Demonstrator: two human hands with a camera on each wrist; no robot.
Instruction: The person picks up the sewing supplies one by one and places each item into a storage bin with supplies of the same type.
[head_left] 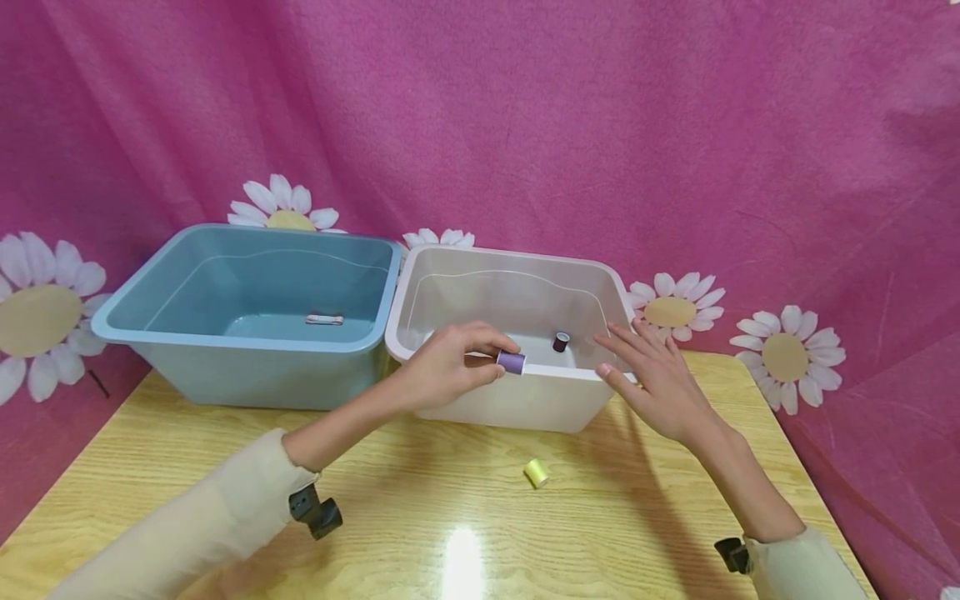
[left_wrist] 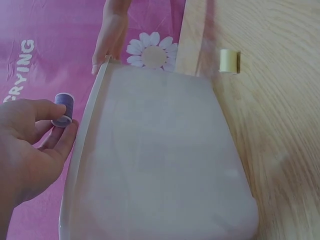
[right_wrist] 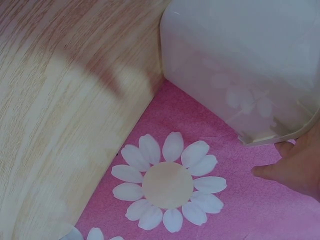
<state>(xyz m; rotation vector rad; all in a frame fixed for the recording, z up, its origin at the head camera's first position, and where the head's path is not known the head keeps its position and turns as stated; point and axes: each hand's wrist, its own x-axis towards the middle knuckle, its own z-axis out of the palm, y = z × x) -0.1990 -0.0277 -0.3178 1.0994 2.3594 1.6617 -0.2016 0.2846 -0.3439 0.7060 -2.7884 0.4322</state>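
A purple thread spool [head_left: 512,362] is pinched between the thumb and fingertips of my left hand [head_left: 456,364], over the front rim of the pale bin [head_left: 517,400]. In the left wrist view the same purple spool [left_wrist: 64,109] shows its white ends beside the bin's rim. My right hand [head_left: 660,379] lies with fingers spread at the bin's right front corner, holding nothing. Inside the pale bin a dark brown thread spool [head_left: 561,342] stands on the floor. On the table in front lies a yellow thread spool [head_left: 536,473].
To the left stands a blue bin [head_left: 247,367], with a small pale folded strip [head_left: 325,319] on its floor. Both bins sit on a wooden table [head_left: 390,517], against a pink cloth [head_left: 480,125] printed with daisies.
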